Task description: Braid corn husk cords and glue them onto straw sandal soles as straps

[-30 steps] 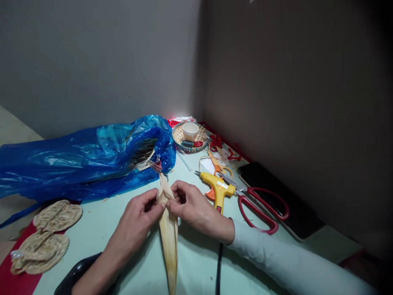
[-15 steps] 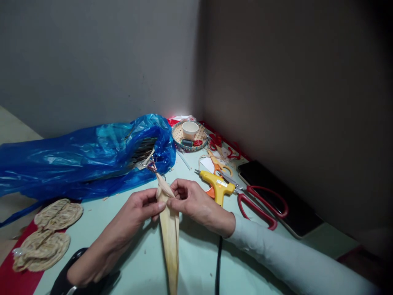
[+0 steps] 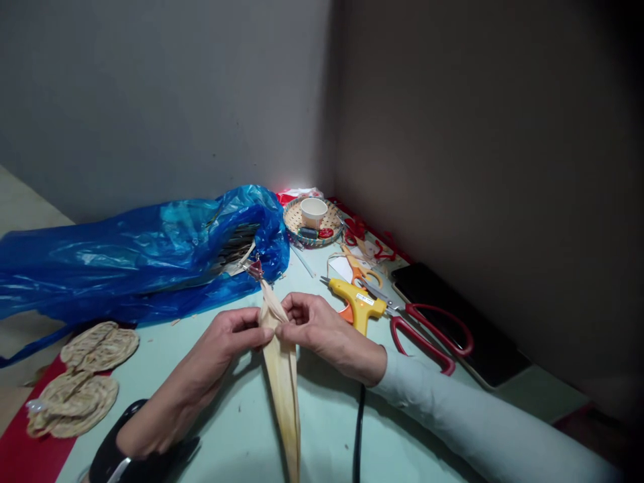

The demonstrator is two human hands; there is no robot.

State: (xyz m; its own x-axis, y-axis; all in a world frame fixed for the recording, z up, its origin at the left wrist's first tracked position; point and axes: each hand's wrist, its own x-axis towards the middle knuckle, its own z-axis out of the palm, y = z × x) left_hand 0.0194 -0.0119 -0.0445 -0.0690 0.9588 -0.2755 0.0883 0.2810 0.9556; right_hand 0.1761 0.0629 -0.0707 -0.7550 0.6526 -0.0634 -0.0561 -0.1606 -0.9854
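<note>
A long, pale yellow strip of dried leaf (image 3: 282, 389) runs from the middle of the table towards me, pleated lengthwise. My left hand (image 3: 229, 349) pinches its left edge between thumb and fingers. On the other edge, my right hand (image 3: 319, 332) grips a fold of the strip, its thumb close to the left thumb. Beyond the hands the strip narrows to a gathered end, where a small reddish binder clip (image 3: 255, 268) appears to hold it. Some fingertips are hidden behind the strip.
A blue plastic bag (image 3: 125, 261) of dark stalks lies at left, with coiled woven pieces (image 3: 75, 402) nearer. To the right are a yellow glue gun (image 3: 359, 302), red-handled scissors (image 3: 422, 345) and a black tablet-like device (image 3: 488, 355). Behind stands a woven basket (image 3: 294, 221) holding a white cup (image 3: 314, 212).
The view has shifted slightly. Both hands keep their pinch on the dried leaf strip, and its near end now lies a little further right.
</note>
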